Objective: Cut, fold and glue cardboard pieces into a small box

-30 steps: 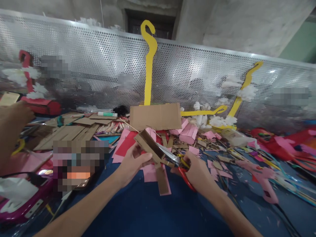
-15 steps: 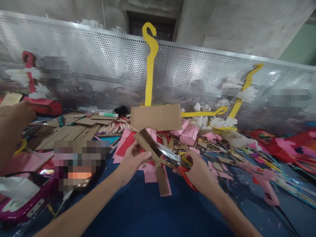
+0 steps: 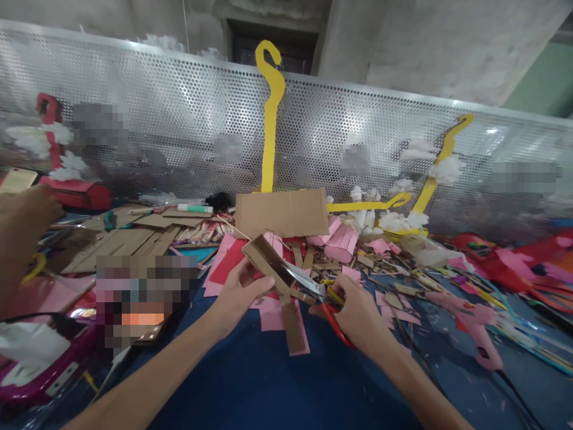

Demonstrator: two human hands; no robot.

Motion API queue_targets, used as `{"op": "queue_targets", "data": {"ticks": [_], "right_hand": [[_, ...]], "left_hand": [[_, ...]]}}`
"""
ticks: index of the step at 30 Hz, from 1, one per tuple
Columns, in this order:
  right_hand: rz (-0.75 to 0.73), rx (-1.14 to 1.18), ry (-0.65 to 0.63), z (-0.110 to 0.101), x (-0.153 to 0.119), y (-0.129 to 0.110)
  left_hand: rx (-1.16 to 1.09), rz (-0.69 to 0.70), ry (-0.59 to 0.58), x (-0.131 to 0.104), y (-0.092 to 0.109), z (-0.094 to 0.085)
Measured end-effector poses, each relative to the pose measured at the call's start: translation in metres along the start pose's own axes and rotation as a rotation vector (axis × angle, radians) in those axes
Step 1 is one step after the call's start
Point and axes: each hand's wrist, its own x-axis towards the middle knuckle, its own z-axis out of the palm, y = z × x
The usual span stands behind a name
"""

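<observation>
My left hand (image 3: 244, 292) grips a small folded cardboard box (image 3: 264, 258) between thumb and fingers, at the centre of the view. In my right hand (image 3: 353, 307) are scissors (image 3: 332, 322) with red and yellow handles, their metal blades reaching to the box's right side. A cardboard strip (image 3: 293, 328) hangs below the box over pink paper (image 3: 272, 316). Behind, a flat cardboard panel (image 3: 282, 212) stands upright with a tall yellow hook (image 3: 268, 131) rising above it.
A pink glue gun (image 3: 477, 331) lies at the right, its cable trailing forward. Cardboard sheets (image 3: 116, 248) lie at the left. Another person's arm (image 3: 22, 239) reaches in at the left edge. A perforated metal barrier (image 3: 188, 113) spans the back.
The view has shifted slightly. The scissor handles look a little closer together, and my right hand's fingers have closed slightly. My left hand keeps its hold on the box.
</observation>
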Motion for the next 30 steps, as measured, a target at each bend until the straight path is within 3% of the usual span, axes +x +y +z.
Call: {"op": "queue_targets", "data": {"ticks": [12, 30], "right_hand": [[0.026, 0.010, -0.010, -0.0011, -0.0018, -0.0029], [0.068, 0.073, -0.036, -0.0046, -0.0010, -0.0077]], "left_hand": [[-0.180, -0.080, 0.007, -0.0037, 0.0050, 0.0080], [-0.205, -0.049, -0.018, -0.0039, 0.0008, 0.0079]]}}
